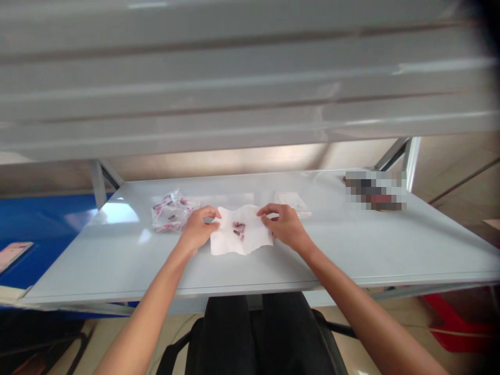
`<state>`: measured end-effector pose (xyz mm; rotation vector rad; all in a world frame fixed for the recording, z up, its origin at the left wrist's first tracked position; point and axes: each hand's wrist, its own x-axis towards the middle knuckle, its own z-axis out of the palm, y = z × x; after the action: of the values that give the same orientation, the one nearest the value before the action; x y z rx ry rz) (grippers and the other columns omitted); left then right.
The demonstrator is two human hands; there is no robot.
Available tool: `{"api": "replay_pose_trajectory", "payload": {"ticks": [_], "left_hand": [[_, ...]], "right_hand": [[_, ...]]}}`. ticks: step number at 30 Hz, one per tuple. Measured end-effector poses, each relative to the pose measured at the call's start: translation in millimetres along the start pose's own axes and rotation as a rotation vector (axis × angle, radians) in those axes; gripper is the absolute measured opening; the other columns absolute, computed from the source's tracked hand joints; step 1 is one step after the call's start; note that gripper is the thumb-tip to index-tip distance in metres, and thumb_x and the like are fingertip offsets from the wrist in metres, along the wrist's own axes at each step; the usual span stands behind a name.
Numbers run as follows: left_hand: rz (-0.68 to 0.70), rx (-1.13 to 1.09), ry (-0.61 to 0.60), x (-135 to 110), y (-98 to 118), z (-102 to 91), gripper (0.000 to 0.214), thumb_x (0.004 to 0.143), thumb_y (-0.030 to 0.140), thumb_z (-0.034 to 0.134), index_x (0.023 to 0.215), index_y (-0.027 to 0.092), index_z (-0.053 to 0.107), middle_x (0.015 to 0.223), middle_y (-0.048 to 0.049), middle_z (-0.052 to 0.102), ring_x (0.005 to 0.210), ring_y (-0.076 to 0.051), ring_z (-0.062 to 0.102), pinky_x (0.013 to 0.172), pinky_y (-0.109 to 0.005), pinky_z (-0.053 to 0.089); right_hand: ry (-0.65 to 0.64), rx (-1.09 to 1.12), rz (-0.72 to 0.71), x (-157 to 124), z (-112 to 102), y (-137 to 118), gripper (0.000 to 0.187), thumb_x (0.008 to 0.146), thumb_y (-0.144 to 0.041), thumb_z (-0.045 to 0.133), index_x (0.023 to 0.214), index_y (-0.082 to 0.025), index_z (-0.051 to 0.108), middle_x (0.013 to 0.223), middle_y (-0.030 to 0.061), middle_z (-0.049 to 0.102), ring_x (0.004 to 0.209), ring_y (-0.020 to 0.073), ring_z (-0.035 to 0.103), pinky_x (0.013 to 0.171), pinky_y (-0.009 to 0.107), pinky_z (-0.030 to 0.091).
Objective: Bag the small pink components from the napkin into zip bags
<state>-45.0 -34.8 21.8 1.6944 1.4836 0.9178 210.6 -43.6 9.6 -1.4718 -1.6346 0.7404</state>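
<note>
The left hand (199, 229) and the right hand (283, 225) are held apart, the fingers of each closed on an opposite edge of a white paper tissue (228, 239); the sheet appears to be steadied this way, with its middle left free. On that middle, between the hands, a small cluster of dark and pink pieces (238, 230) is laid, touched by neither hand. Just left of the tissue, a clear plastic bag (172, 212) holding similar pink pieces is lying; beyond its far right corner, a smaller clear bag (291, 202) is seen. All are borne by a white table (351, 271), and a blurred object (375, 190) is placed well right of the tissue.
</note>
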Motion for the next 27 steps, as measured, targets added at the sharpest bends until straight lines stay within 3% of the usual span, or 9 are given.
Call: {"api": "replay_pose_trajectory", "payload": {"ticks": [5, 10, 13, 16, 18, 20, 23, 27], "left_hand": [[-0.123, -0.057, -0.032, 0.5, -1.6, 1.8, 0.022, 0.074, 0.023, 0.065, 0.092, 0.017, 0.077, 0.086, -0.005, 0.077, 0.077, -0.02, 0.07, 0.07, -0.029, 0.051], [-0.096, 0.078, -0.025, -2.9, 2.1, 4.4, 0.024, 0.081, 0.026, 0.063, 0.097, 0.018, 0.078, 0.088, -0.0062, 0.077, 0.058, -0.016, 0.065, 0.06, -0.029, 0.051], [0.034, 0.328, 0.108, -6.3, 1.6, -15.2, 0.023, 0.086, 0.027, 0.06, 0.098, 0.02, 0.078, 0.102, -0.0063, 0.076, 0.055, -0.014, 0.064, 0.063, -0.03, 0.052], [0.127, 0.545, 0.266, -8.1, -1.4, -44.7, 0.02, 0.086, 0.025, 0.06, 0.097, 0.022, 0.077, 0.104, -0.0056, 0.075, 0.066, -0.017, 0.066, 0.074, -0.032, 0.053], [0.16, 0.609, 0.309, -6.3, -3.0, -56.4, 0.02, 0.086, 0.022, 0.058, 0.095, 0.021, 0.076, 0.103, -0.0063, 0.074, 0.074, -0.018, 0.067, 0.074, -0.031, 0.053], [0.216, 0.582, 0.251, -0.9, -3.6, -54.8, 0.021, 0.086, 0.02, 0.057, 0.094, 0.021, 0.076, 0.103, -0.006, 0.074, 0.081, -0.019, 0.068, 0.073, -0.03, 0.053], [0.292, 0.497, 0.069, 13.0, -2.9, -34.0, 0.02, 0.085, 0.022, 0.06, 0.097, 0.021, 0.077, 0.102, -0.0057, 0.076, 0.09, -0.02, 0.067, 0.075, -0.029, 0.054], [0.289, 0.478, 0.072, 31.1, 0.2, -13.9, 0.024, 0.087, 0.02, 0.055, 0.094, 0.02, 0.078, 0.101, -0.0069, 0.077, 0.088, -0.021, 0.067, 0.077, -0.032, 0.054]], "right_hand": [[0.056, 0.07, 0.061, 2.1, -1.0, 10.0, 0.021, 0.078, -0.025, 0.061, 0.085, -0.018, 0.079, 0.065, 0.0046, 0.07, 0.053, 0.0164, 0.061, 0.049, 0.026, 0.043], [0.029, -0.086, -0.03, -1.5, 0.4, 21.8, 0.02, 0.081, -0.021, 0.06, 0.09, -0.02, 0.078, 0.085, 0.004, 0.075, 0.06, 0.0148, 0.062, 0.067, 0.03, 0.049], [0.064, -0.217, -0.121, -5.9, -2.5, 27.3, 0.024, 0.084, -0.019, 0.057, 0.098, -0.02, 0.077, 0.1, 0.0073, 0.073, 0.067, 0.0151, 0.062, 0.078, 0.032, 0.049], [0.124, -0.333, -0.149, -0.4, -7.3, 30.1, 0.028, 0.086, -0.018, 0.056, 0.104, -0.02, 0.076, 0.105, 0.0091, 0.069, 0.068, 0.0154, 0.061, 0.076, 0.031, 0.047], [0.112, -0.374, -0.173, 15.2, -8.6, 29.5, 0.028, 0.086, -0.017, 0.056, 0.104, -0.021, 0.077, 0.103, 0.0083, 0.069, 0.068, 0.0153, 0.06, 0.075, 0.03, 0.046], [0.036, -0.382, -0.224, 40.3, -6.4, 27.4, 0.027, 0.087, -0.016, 0.057, 0.102, -0.021, 0.078, 0.097, 0.0069, 0.071, 0.069, 0.0151, 0.061, 0.077, 0.029, 0.046], [-0.057, -0.418, -0.287, 84.6, 2.5, 24.6, 0.024, 0.089, -0.022, 0.061, 0.106, -0.016, 0.078, 0.101, 0.0101, 0.073, 0.075, 0.0158, 0.063, 0.084, 0.028, 0.046], [-0.136, -0.481, -0.294, 123.2, 13.4, 27.7, 0.016, 0.083, -0.012, 0.066, 0.093, -0.012, 0.078, 0.089, 0.0105, 0.074, 0.076, 0.0174, 0.065, 0.077, 0.026, 0.045]]}}
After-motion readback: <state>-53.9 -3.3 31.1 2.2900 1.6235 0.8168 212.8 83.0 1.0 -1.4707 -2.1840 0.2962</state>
